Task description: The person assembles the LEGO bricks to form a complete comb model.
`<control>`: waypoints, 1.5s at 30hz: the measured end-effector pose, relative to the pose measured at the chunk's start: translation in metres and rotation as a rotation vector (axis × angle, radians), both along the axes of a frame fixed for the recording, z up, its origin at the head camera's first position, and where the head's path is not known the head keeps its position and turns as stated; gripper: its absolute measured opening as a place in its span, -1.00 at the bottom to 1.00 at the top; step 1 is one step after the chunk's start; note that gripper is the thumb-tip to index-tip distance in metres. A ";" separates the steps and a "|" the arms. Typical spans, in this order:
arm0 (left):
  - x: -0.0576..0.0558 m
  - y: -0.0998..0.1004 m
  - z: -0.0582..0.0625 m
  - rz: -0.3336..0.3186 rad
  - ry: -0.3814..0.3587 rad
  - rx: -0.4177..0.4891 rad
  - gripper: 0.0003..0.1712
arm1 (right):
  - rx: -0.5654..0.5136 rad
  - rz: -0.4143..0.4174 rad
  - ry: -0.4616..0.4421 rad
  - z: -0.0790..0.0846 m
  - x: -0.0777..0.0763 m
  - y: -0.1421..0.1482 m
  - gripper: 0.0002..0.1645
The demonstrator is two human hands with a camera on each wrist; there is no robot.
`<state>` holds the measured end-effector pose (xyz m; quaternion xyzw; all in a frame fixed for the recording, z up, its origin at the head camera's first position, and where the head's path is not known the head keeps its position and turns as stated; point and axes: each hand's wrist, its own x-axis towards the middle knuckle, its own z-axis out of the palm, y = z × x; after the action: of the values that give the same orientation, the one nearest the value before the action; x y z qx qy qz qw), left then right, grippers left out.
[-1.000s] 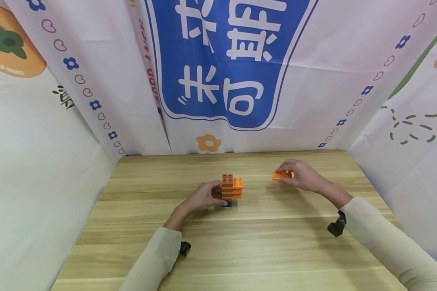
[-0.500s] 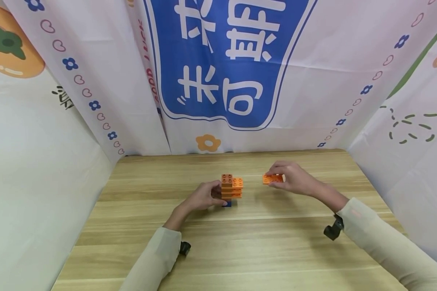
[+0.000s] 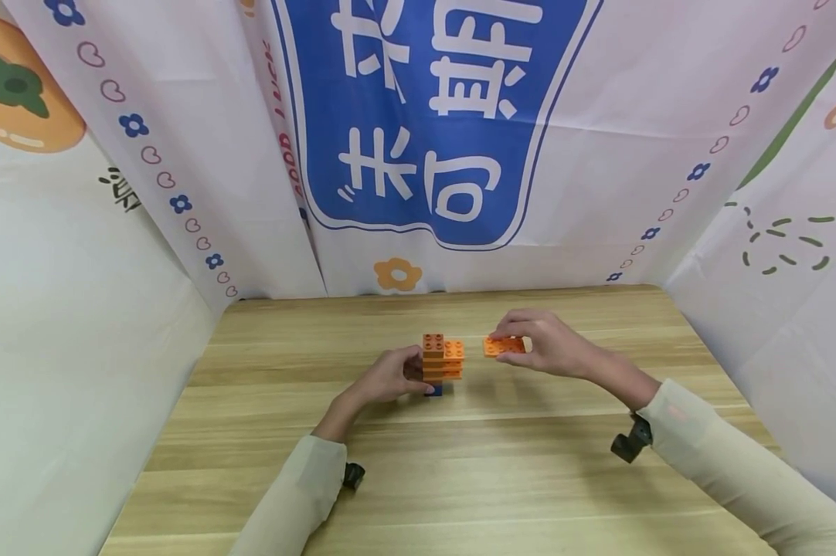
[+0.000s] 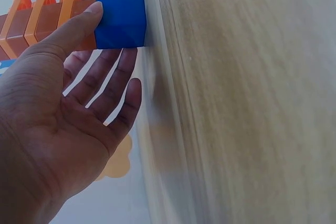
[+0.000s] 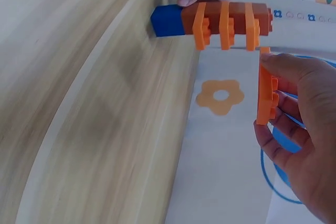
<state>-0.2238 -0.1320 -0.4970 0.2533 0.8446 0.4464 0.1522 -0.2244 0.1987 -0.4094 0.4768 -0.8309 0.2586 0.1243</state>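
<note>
A tower of toy building bricks (image 3: 433, 347) stands upright on the table, with a blue brick (image 4: 122, 22) at its base. Above the blue, brown bricks (image 5: 236, 19) alternate with thin orange plates (image 5: 227, 27) that jut out to the right. My left hand (image 3: 389, 376) grips the tower low on its left side, the thumb lying across the lowest brown brick and the blue one. A flat orange studded plate (image 3: 504, 347) is pinched between thumb and fingers of my right hand (image 3: 546, 345). It is held in the air, studs up, a short gap right of the tower.
The wooden table (image 3: 404, 479) reaches back to a white printed cloth (image 3: 585, 193) hanging behind it. More cloth hangs at both sides. A small black wrist camera (image 3: 631, 439) hangs under the right sleeve, another camera (image 3: 353, 475) at the left cuff.
My right hand has moved left with the orange plate, closing most of the distance to the tower. The left hand and the tower have stayed in place.
</note>
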 end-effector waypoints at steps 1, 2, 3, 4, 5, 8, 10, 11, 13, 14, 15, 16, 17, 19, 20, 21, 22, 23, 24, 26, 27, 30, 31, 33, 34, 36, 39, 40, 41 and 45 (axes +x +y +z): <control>0.000 0.000 0.000 0.000 -0.001 0.001 -0.55 | -0.001 0.005 0.003 0.001 0.000 -0.002 -0.65; 0.000 0.000 0.000 0.001 -0.001 0.002 -0.55 | -0.003 0.009 0.004 0.002 0.001 -0.004 -0.65; 0.000 0.000 0.000 0.001 -0.001 0.003 -0.55 | -0.006 0.015 0.005 0.003 0.001 -0.005 -0.65; 0.000 0.000 0.000 0.001 -0.002 0.003 -0.55 | -0.011 0.018 0.003 0.003 0.001 -0.007 -0.66; 0.000 0.000 0.000 0.000 -0.003 0.006 -0.55 | -0.015 0.021 0.000 0.004 0.002 -0.009 -0.66; 0.000 0.000 0.000 -0.001 -0.005 0.010 -0.55 | -0.028 0.023 -0.018 0.007 0.002 -0.014 -0.66; 0.000 0.000 0.000 -0.003 -0.005 0.012 -0.56 | -0.033 0.024 -0.026 0.008 0.002 -0.017 -0.66; 0.000 0.000 -0.001 -0.004 -0.006 0.014 -0.56 | -0.035 0.026 -0.028 0.008 0.002 -0.019 -0.66; 0.000 0.000 -0.001 -0.005 -0.004 0.015 -0.56 | -0.040 0.029 -0.029 0.009 0.002 -0.022 -0.66; 0.000 0.000 -0.001 -0.006 -0.003 0.014 -0.55 | -0.044 0.033 -0.028 0.009 0.001 -0.024 -0.67; 0.000 0.000 -0.001 -0.007 -0.001 0.013 -0.55 | -0.048 0.035 -0.025 0.009 0.001 -0.026 -0.67; 0.000 0.000 -0.001 -0.007 0.002 0.011 -0.55 | -0.054 0.038 -0.027 0.010 0.001 -0.028 -0.67; 0.000 0.000 -0.002 -0.007 0.003 0.010 -0.54 | -0.057 0.039 -0.029 0.010 0.001 -0.029 -0.67; 0.000 0.000 -0.002 -0.005 0.008 0.005 -0.53 | -0.065 0.037 -0.038 0.011 0.001 -0.033 -0.67; -0.001 0.000 -0.002 -0.003 0.011 0.002 -0.52 | -0.066 0.035 -0.047 0.012 0.001 -0.035 -0.67; -0.001 0.000 -0.002 -0.001 0.014 0.001 -0.52 | -0.066 0.030 -0.055 0.013 0.001 -0.037 -0.67; -0.001 0.000 -0.001 0.002 0.015 0.001 -0.52 | -0.068 0.030 -0.064 0.013 0.001 -0.038 -0.66; -0.001 0.000 -0.001 0.004 0.014 0.001 -0.51 | -0.067 0.026 -0.070 0.014 0.001 -0.040 -0.66; -0.001 0.000 -0.001 0.005 0.015 0.002 -0.51 | -0.069 0.025 -0.077 0.014 0.001 -0.041 -0.66; -0.001 0.000 0.000 0.007 0.013 0.006 -0.51 | -0.074 0.030 -0.087 0.014 0.000 -0.045 -0.66; -0.001 0.000 0.000 0.006 0.010 0.009 -0.51 | -0.077 0.034 -0.090 0.014 0.000 -0.046 -0.66; -0.001 0.000 -0.001 -0.002 0.008 0.016 -0.52 | -0.090 0.045 -0.098 0.014 0.000 -0.051 -0.67; -0.001 0.000 -0.002 -0.005 0.008 0.019 -0.53 | -0.094 0.046 -0.100 0.014 -0.001 -0.052 -0.67; -0.002 -0.001 -0.002 -0.013 0.011 0.023 -0.53 | -0.097 0.041 -0.105 0.014 -0.001 -0.055 -0.67; -0.002 -0.001 -0.003 -0.017 0.012 0.024 -0.53 | -0.098 0.040 -0.109 0.015 -0.001 -0.056 -0.67; -0.002 -0.001 -0.003 -0.017 0.017 0.019 -0.53 | -0.094 0.032 -0.119 0.016 -0.001 -0.059 -0.66; -0.003 -0.001 -0.003 -0.009 0.021 0.007 -0.54 | -0.084 0.025 -0.125 0.017 -0.001 -0.064 -0.65; -0.003 0.000 -0.002 -0.005 0.022 0.002 -0.54 | -0.079 0.023 -0.124 0.018 -0.002 -0.065 -0.64; -0.003 0.000 -0.002 -0.001 0.024 -0.003 -0.55 | -0.076 0.021 -0.122 0.018 -0.002 -0.067 -0.64; -0.003 0.000 -0.002 0.001 0.034 -0.015 -0.56 | -0.072 0.025 -0.117 0.018 -0.003 -0.072 -0.64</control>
<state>-0.2265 -0.1317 -0.4991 0.2593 0.8505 0.4357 0.1398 -0.2278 0.1270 -0.3919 0.4662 -0.8209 0.3175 0.0894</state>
